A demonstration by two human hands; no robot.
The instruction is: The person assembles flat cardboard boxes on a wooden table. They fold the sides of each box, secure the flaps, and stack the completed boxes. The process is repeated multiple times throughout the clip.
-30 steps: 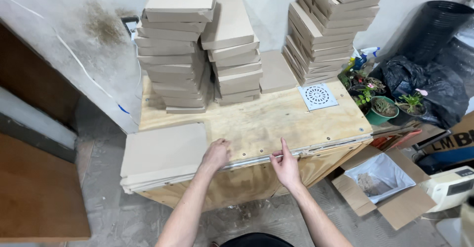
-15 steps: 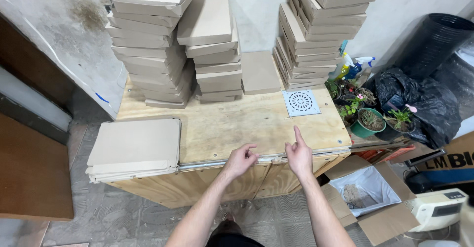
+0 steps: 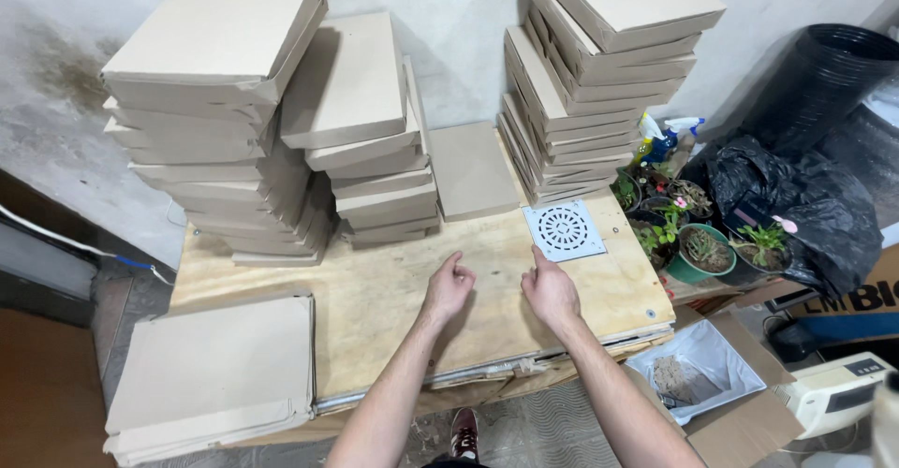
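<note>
While your right hand reached for the white drain grate, fingers loose and empty, your left hand hovered half-curled, holding nothing, over the plywood bench.

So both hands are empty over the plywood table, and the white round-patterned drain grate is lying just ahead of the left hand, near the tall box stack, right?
Not quite. The head view shows the drain grate just ahead of the right hand, not the left hand. The rest holds: both hands are empty over the plywood table, and the grate lies near the tall box stack.
</note>
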